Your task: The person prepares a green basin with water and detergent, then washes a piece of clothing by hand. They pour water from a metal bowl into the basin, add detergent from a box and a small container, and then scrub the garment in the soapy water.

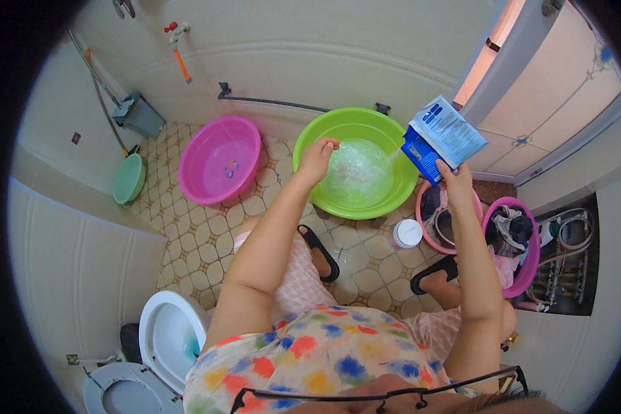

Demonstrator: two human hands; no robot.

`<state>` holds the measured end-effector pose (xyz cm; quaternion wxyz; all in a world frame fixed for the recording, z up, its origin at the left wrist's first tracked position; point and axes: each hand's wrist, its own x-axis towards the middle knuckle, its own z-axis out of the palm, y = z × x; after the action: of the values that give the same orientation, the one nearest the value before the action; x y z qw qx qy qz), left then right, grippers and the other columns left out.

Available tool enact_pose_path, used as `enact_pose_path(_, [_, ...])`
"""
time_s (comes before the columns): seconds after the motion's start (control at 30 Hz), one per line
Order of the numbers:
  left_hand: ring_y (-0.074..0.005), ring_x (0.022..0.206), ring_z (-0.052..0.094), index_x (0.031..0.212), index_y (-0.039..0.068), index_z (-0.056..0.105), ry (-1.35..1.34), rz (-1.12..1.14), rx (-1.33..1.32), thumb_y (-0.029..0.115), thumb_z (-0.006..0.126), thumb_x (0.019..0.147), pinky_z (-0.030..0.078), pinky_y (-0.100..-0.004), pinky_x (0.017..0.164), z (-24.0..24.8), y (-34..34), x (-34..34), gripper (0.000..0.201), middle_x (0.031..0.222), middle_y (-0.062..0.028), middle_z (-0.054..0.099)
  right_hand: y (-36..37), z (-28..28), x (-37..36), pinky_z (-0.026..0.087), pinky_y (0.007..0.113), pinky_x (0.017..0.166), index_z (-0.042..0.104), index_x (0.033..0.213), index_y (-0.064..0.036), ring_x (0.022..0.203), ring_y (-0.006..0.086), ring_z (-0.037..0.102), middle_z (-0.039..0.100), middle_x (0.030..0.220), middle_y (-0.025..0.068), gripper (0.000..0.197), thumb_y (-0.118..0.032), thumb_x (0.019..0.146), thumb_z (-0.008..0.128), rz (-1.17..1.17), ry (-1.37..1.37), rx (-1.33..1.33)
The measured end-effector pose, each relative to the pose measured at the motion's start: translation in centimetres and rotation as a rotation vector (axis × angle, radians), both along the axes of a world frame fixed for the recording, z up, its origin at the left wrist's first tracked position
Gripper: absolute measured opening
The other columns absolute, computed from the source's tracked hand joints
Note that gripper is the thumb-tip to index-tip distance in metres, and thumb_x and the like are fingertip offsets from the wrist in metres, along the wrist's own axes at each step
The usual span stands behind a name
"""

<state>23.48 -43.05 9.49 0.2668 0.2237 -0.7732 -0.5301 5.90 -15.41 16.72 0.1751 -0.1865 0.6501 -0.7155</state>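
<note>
My right hand grips a blue-and-white packet by its lower edge, tilted beside the right rim of a green basin. A pale streak shows between the packet and the cloudy, rippled water in that basin. Over the basin's left rim, my left hand is raised with its fingers curled together. Whether anything sits inside those fingers is hidden. On the tiles by the basin's lower right stands a white-lidded tub.
A pink basin with small items in it sits left. Clothes fill a pink basin and a magenta basin at right. A toilet stands lower left, a small green basin by the left wall, and pipes far right.
</note>
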Motion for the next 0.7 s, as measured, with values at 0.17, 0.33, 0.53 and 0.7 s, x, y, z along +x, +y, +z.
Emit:
enact_pose_path(0.17, [-0.0177,0.095,0.055,0.105,0.0,0.056,-0.049,-0.03,0.019,0.018,0.039,0.094,0.041,-0.0296,0.088,0.5,0.7,-0.5,0.028,0.1,-0.0092,0.061,-0.8,-1.7,0.0,0.047,0.022,0.064,0.05,0.11,0.0003,0.077,0.0114,0.058,0.061,0.095,0.0077,0.036,-0.009,0.079,0.067,0.041,0.023,-0.062])
enact_pose_path(0.33, [-0.0179,0.097,0.055,0.105,-0.001,0.057,-0.029,-0.052,0.014,0.02,0.041,0.094,0.042,-0.03,0.088,0.7,0.7,-0.3,0.028,0.102,-0.0098,0.061,-1.3,-0.6,0.4,0.049,0.027,0.072,0.047,0.115,-0.0008,0.085,0.0155,0.058,0.06,0.1,0.0084,0.038,-0.01,0.082,0.064,0.084,-0.055,-0.028])
enact_pose_path(0.53, [-0.0174,0.094,0.056,0.106,0.001,0.061,-0.139,-0.242,0.091,0.028,0.053,0.088,0.043,-0.0298,0.085,3.2,6.4,-1.6,0.033,0.104,-0.0099,0.062,-3.0,-4.6,0.8,0.044,0.042,0.088,0.041,0.123,-0.0068,0.103,0.0222,0.053,0.053,0.114,0.0065,0.042,-0.017,0.087,0.059,0.152,-0.534,-0.421])
enact_pose_path(0.7, [-0.0146,0.086,0.056,0.109,0.003,0.061,-0.056,-0.249,0.109,0.027,0.064,0.081,0.044,-0.0284,0.081,3.0,11.2,-4.3,0.037,0.094,-0.0071,0.064,-5.1,-6.7,2.5,0.039,0.043,0.089,0.042,0.122,-0.0154,0.101,0.0194,0.05,0.052,0.111,0.0023,0.039,-0.022,0.087,0.059,0.209,-0.63,-0.536])
